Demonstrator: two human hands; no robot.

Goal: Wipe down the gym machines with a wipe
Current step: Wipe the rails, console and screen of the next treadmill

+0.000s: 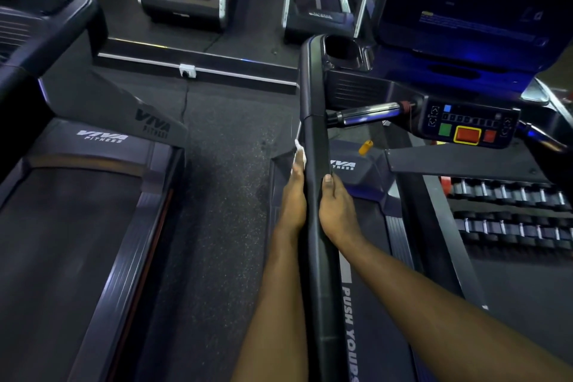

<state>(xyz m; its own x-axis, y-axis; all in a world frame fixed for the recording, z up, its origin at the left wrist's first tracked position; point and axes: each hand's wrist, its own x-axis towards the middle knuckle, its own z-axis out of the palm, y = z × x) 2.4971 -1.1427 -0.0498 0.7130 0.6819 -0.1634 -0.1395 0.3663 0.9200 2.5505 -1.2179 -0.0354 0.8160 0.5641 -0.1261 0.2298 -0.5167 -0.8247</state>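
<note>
The left hand (pixel 294 198) is lying extended along the left face of the handrail (pixel 314 139), fingers straight and not clenched, pressing the wipe (pixel 299 152) against that face. The wipe is showing as a small white fold just past the fingertips. The right hand (pixel 338 208) is grasping the same handrail from the opposite side, level with the left hand. Its thumb (pixel 328 180) is resting on the rail's top surface, and its fingers are sitting out of sight below.

The handrail is running forward to a cup holder (pixel 342 51) on the treadmill (pixel 372 335). A control panel (pixel 468 124) with green and red buttons is sitting to the right. Dumbbells (pixel 511 195) are lying in rows further right. A second treadmill (pixel 77 226) is standing to the left across a strip of speckled floor (pixel 223 195).
</note>
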